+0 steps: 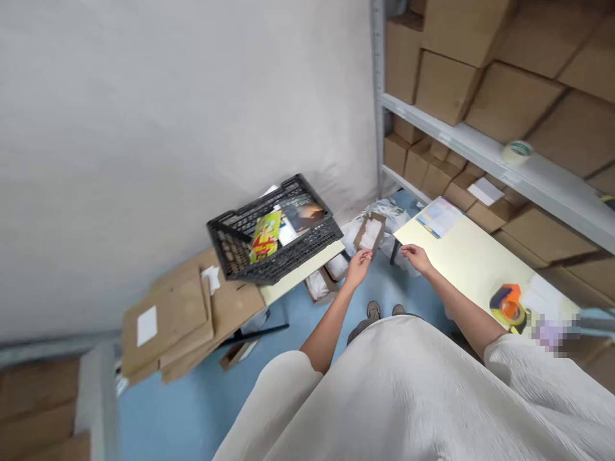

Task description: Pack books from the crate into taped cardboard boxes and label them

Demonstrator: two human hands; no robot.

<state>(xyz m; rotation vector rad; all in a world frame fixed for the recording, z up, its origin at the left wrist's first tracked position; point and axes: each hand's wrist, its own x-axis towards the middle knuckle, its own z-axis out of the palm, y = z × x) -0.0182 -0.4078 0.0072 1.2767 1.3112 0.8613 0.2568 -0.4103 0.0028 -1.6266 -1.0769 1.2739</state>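
My left hand [359, 266] holds a small open cardboard box [370, 232] by its near edge, with white stuffing showing inside it. The box hangs over the blue floor between two tables. My right hand [417, 257] hovers just right of the box at the corner of the pale yellow table [473, 266]; its fingers are loosely curled and hold nothing that I can see.
A black plastic crate [275, 234] with colourful printed packs sits on a small table to the left. Flattened cardboard [180, 320] lies on the floor. An orange tape dispenser [508, 304] and papers [439, 216] are on the yellow table. Metal shelves [480, 150] at right hold cardboard boxes.
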